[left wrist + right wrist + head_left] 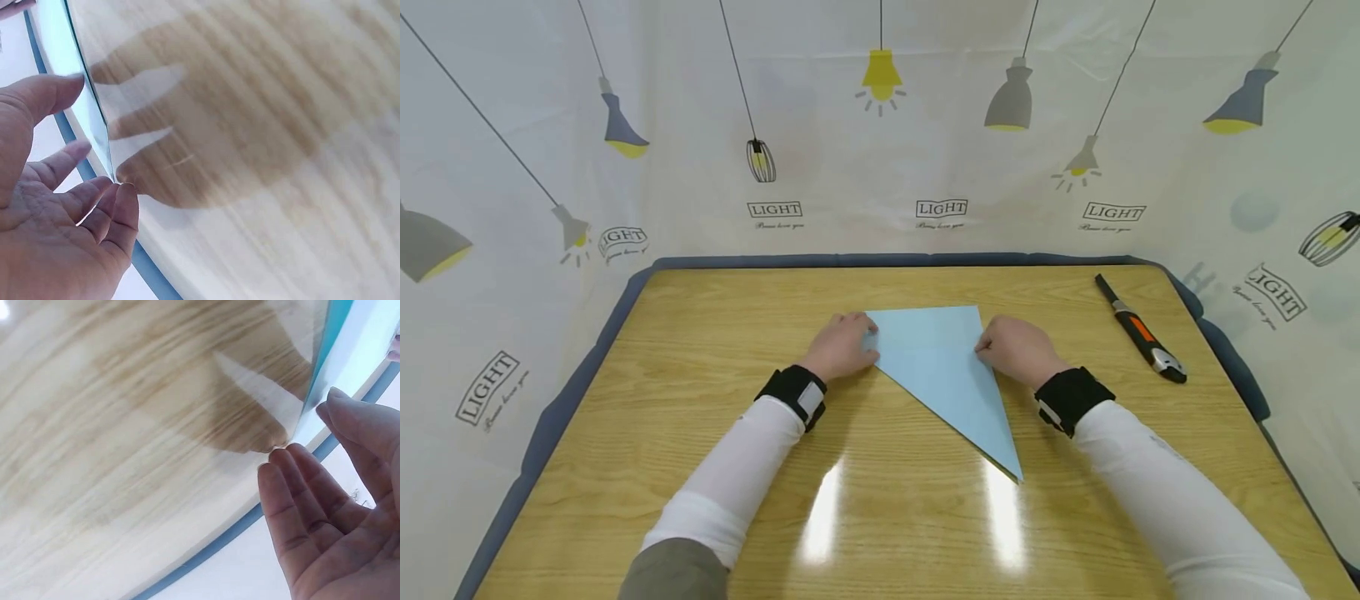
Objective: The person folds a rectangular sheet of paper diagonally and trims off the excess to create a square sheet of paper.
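A light blue sheet of paper (936,358), folded into a pointed shape, lies on the wooden table. Its narrow tip points toward the near side. At the paper's left corner rests my left hand (844,345), fingertips and thumb touching the edge; the left wrist view shows its fingers loosely bent beside the paper (59,37). On the opposite side my right hand (1018,347) pinches the right edge between thumb and index finger. In the right wrist view, the other fingers of the right hand (344,506) extend near the tabletop by the paper (334,344).
A black utility knife-like tool (1138,329) with an orange patch and silver end lies at the table's right. The wooden table (715,333) has a dark blue border (880,260). Behind it hangs a white sheet (835,167) printed with lamps.
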Action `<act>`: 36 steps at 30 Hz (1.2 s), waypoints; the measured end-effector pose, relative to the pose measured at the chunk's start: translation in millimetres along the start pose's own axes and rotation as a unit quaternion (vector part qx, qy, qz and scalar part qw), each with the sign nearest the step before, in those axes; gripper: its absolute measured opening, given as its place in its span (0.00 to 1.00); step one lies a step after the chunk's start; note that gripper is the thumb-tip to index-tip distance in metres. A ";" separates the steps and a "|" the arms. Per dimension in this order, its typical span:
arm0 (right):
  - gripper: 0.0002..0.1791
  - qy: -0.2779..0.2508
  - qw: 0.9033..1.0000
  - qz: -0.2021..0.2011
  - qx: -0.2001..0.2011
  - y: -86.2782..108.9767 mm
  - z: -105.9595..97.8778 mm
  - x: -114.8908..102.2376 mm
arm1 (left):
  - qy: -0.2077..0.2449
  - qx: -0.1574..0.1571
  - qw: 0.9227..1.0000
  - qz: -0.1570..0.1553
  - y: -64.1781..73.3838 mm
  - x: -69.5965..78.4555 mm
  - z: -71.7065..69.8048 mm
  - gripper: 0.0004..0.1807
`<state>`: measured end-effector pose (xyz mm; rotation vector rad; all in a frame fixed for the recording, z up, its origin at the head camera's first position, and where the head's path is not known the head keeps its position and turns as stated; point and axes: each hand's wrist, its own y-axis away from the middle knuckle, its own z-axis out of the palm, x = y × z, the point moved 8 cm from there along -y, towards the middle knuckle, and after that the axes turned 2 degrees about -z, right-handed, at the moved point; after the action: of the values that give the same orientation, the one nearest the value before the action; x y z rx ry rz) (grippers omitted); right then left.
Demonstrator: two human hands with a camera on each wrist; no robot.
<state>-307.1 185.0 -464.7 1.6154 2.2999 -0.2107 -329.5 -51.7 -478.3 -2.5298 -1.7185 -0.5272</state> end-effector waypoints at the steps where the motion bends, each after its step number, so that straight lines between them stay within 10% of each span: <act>1: 0.06 -0.005 1.000 0.004 0.000 -1.4 -0.3 1.5 | 0.000 -0.007 1.000 -0.006 -1.5 -1.6 0.1 0.29; 8: 0.04 -0.010 1.000 -0.004 -0.002 -6.0 3.1 5.0 | -0.003 -0.046 0.998 -0.040 -4.3 -5.6 -1.6 0.45; 17: 0.39 -0.030 0.998 0.012 -0.059 -14.6 8.4 12.4 | 0.002 -0.050 0.998 -0.045 -6.5 -3.1 -2.7 0.47; 26: 0.58 -0.134 0.986 0.055 -0.086 -18.5 15.6 32.5 | 0.084 -0.058 0.994 -0.044 -11.1 -6.6 4.3 0.52; 36: 0.57 -0.213 0.971 0.051 -0.093 -10.7 19.4 29.9 | 0.188 -0.078 0.978 -0.050 -3.0 -13.9 8.6 0.55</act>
<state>-323.0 201.9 -493.8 1.4266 1.8502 -0.2787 -334.7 -61.1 -491.0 -2.2488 -1.7196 -1.1066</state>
